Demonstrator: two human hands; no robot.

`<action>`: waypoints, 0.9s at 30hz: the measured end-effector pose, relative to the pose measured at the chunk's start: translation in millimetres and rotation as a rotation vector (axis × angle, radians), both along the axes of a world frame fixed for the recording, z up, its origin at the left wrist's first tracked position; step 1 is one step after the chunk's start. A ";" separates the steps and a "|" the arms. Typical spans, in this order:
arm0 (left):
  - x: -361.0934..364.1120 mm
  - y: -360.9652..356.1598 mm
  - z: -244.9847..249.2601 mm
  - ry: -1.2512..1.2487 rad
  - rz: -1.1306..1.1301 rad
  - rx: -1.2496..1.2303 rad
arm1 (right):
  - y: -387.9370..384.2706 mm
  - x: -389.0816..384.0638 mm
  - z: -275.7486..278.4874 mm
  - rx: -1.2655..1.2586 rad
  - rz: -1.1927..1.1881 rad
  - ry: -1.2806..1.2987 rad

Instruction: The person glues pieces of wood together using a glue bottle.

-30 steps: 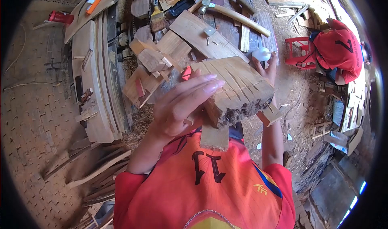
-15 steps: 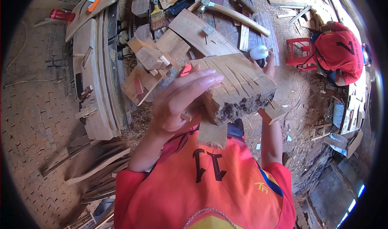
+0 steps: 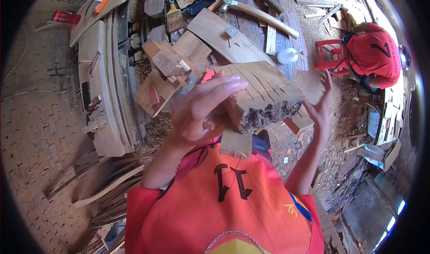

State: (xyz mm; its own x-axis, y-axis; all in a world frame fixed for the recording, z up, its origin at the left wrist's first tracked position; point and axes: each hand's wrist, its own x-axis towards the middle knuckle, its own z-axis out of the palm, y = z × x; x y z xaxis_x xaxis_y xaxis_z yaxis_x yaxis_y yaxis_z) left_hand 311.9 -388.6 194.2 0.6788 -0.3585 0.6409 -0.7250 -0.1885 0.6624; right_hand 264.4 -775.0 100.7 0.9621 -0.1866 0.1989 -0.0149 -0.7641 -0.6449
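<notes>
A thick wooden block (image 3: pixel 264 81) with slits cut across its top and a rough, dark, pitted edge is in front of my chest. My left hand (image 3: pixel 197 106) grips it from the left side, fingers over the top edge. Narrower wood pieces, one of them a flat strip (image 3: pixel 236 144), jut out beneath the block. Just off the block's right end, my right hand (image 3: pixel 320 104) is open with its fingers spread. Beyond the block, a white plastic bottle (image 3: pixel 287 55) stands on the workbench.
On the bench lie a hammer (image 3: pixel 264 17), a paintbrush (image 3: pixel 174 16), a wide board (image 3: pixel 224 34) with a small metal-plated piece on it, and several offcuts. A co-worker (image 3: pixel 374 54) sits at right by a red plastic stool (image 3: pixel 330 57). Long planks (image 3: pixel 105 88) line the left.
My right hand has let go of the white bottle, which now stands on the bench, and has drawn back toward the block's right side. My left hand keeps its grip.
</notes>
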 end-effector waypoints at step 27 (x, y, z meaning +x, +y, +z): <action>-45.7 31.5 -20.3 0.214 0.055 -0.007 | 169.9 15.5 168.7 -0.259 0.677 -0.023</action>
